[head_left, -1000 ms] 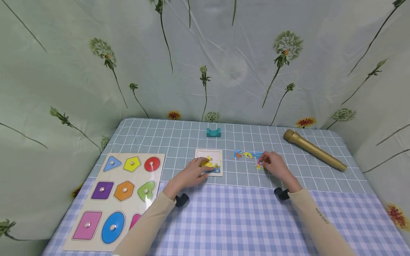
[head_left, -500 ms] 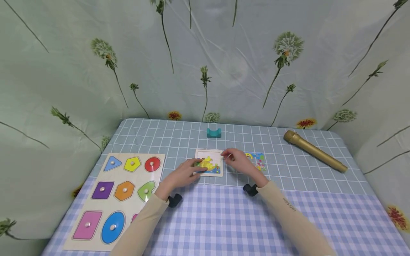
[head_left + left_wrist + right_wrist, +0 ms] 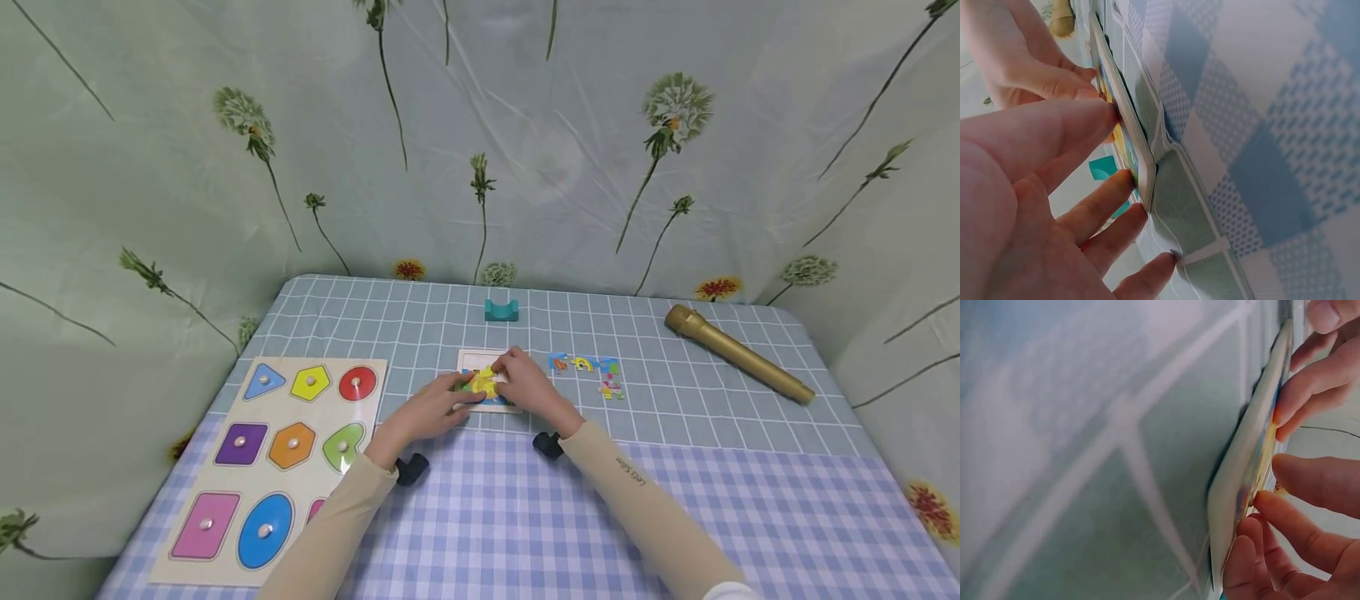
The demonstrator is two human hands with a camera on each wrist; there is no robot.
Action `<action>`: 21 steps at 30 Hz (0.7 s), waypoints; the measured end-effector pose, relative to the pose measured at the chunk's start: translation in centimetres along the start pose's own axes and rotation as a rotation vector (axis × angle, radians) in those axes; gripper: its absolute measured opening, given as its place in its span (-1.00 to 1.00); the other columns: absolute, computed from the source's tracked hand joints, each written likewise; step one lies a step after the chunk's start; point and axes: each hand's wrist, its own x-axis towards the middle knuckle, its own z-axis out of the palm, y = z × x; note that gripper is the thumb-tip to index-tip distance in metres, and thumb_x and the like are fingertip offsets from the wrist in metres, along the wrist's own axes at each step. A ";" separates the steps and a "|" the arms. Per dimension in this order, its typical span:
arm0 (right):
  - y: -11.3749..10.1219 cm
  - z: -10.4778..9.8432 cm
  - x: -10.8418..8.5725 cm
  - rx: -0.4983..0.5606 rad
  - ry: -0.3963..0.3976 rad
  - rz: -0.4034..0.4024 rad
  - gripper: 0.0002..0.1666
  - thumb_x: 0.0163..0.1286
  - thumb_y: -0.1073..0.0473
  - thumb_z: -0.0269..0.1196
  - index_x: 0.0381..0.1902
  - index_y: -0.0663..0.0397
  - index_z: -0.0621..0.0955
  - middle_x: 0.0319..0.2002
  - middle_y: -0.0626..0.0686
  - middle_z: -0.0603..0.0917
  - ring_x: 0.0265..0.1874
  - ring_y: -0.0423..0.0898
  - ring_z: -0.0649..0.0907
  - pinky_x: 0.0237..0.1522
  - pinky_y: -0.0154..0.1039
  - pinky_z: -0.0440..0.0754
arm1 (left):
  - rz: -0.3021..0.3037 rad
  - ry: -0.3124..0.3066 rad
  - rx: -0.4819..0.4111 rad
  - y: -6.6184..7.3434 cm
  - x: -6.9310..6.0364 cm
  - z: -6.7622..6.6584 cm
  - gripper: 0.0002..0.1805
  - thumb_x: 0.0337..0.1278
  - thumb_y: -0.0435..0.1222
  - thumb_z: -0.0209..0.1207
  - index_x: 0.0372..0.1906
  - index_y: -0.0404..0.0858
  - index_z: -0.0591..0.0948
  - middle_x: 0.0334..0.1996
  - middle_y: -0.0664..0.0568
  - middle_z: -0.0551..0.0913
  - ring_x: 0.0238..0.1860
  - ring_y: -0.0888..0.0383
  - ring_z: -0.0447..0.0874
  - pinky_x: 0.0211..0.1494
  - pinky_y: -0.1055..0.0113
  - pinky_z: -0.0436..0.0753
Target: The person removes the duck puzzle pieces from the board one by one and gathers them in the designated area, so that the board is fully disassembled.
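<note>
A small wooden jigsaw tray [image 3: 470, 356] lies on the table, its lower part filled with a yellow picture and its upper part showing bare backing. My left hand [image 3: 427, 408] rests its fairly straight fingertips on the tray's left side, thumb on the near part. Over the right half, my right hand [image 3: 531, 390] pinches a small jigsaw piece [image 3: 1279, 487] between thumb and index finger, mostly hidden by the fingers. In the right wrist view its other fingers touch the tray's edge. Loose jigsaw pieces [image 3: 582, 364] lie to the right of the tray.
At left lies a large knobbed shape board [image 3: 285, 492]. A teal curved block [image 3: 501, 311] stands behind the tray. A gold microphone-like rod [image 3: 738, 353] lies at the far right. A checked cloth [image 3: 510, 517] covers the near half of the table.
My right hand has moved left from the loose pieces to the tray, carrying a jigsaw piece. My left hand has shifted slightly left and stays on the tray.
</note>
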 end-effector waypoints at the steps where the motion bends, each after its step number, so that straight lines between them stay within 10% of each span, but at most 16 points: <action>1: 0.0 0.0 0.1 0.025 0.001 0.012 -0.73 0.15 0.39 0.28 -0.15 0.35 0.63 -0.25 0.12 0.50 -0.27 0.01 0.51 -0.16 -0.14 0.51 | 0.000 0.002 0.000 0.1 0.0 0.0 -0.61 0.29 -0.33 0.11 0.20 -0.24 0.57 0.29 -0.30 0.33 0.28 -0.24 0.28 0.29 -0.04 0.29; 13: 0.1 0.2 1.0 0.240 0.076 0.063 -0.88 0.20 0.44 0.23 -0.38 0.17 0.52 -0.47 0.02 0.54 -0.47 -0.11 0.49 -0.38 -0.28 0.47 | -0.035 -0.025 -0.008 0.4 0.4 -0.1 -0.62 0.28 -0.32 0.11 0.18 -0.26 0.58 0.31 -0.31 0.32 0.28 -0.25 0.29 0.31 -0.03 0.26; 21: 1.5 -1.0 0.3 0.453 0.095 0.115 -0.84 0.26 0.40 0.22 -0.18 0.24 0.57 -0.40 0.10 0.64 -0.52 -0.11 0.56 -0.47 -0.29 0.50 | -0.043 -0.030 -0.013 0.4 0.3 -0.1 -0.61 0.30 -0.31 0.10 0.21 -0.24 0.56 0.32 -0.30 0.31 0.29 -0.25 0.27 0.31 -0.04 0.26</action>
